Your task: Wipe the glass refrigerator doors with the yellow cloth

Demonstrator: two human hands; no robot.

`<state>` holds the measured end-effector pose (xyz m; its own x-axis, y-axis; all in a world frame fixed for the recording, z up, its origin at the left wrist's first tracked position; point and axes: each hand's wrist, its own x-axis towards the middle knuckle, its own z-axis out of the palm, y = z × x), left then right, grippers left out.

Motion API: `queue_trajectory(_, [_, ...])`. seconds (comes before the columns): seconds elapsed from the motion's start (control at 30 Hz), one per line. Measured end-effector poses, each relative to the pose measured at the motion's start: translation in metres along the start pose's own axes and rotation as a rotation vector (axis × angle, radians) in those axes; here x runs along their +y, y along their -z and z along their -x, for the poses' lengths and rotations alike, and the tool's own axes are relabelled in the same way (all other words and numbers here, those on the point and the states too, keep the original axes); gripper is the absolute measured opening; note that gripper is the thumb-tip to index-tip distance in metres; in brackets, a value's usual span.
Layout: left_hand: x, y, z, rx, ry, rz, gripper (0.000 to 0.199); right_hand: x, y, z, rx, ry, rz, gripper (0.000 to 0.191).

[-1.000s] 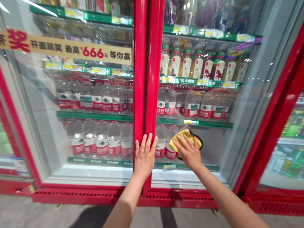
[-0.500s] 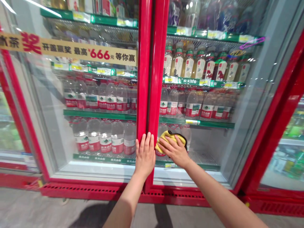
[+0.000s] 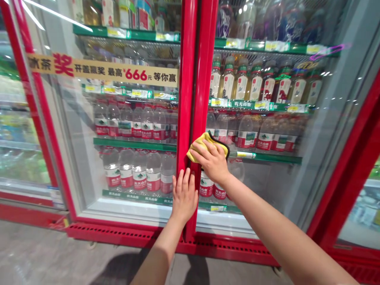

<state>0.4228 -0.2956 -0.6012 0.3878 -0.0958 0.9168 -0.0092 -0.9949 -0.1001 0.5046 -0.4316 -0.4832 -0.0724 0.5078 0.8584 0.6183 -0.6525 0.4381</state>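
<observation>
My right hand [image 3: 213,160] presses a yellow cleaning cloth [image 3: 198,147] with a dark edge against the right glass door [image 3: 252,178] of a drinks fridge. The cloth reaches over the door's red frame [image 3: 202,95] on its left side. My left hand [image 3: 184,197] lies flat on the red frame [image 3: 187,79] at the middle, its fingers stretched out and pointing up, with nothing in it. Behind the glass near my right hand stand water bottles [image 3: 206,186] with red and white labels, partly hidden by the hand and forearm.
Shelves of bottled drinks [image 3: 255,85] fill the fridge behind both doors. A beige strip with printed writing [image 3: 115,73] crosses the left door. More red-framed fridges [image 3: 365,158] flank this one. Grey floor [image 3: 35,253] runs along the red vented base [image 3: 124,234].
My right hand has slid the cloth up the glass and left onto the red frame. My left hand remains on the middle frame. The view has shifted slightly.
</observation>
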Motion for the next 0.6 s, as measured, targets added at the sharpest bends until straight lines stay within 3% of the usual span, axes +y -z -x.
queue_trajectory(0.13, [0.001,-0.003,0.012,0.016,0.062,0.025,0.061,-0.023,-0.011,0.062,-0.119,0.102,-0.049,0.043])
queue_trajectory(0.23, [0.0,-0.003,0.019,0.015,0.063,0.018,0.051,-0.03,-0.013,0.081,-0.143,0.137,-0.059,0.043])
queue_trajectory(0.3, [0.0,-0.001,0.018,0.027,0.045,0.003,0.048,-0.023,-0.009,0.065,-0.135,0.131,-0.053,0.041])
queue_trajectory(0.5, [0.002,0.007,-0.004,0.099,0.064,0.01,0.061,0.017,0.011,-0.031,-0.044,-0.117,0.01,0.045])
queue_trajectory(0.6, [0.001,0.009,-0.007,0.125,0.082,0.029,0.067,0.014,0.009,-0.026,-0.044,-0.087,0.005,0.047])
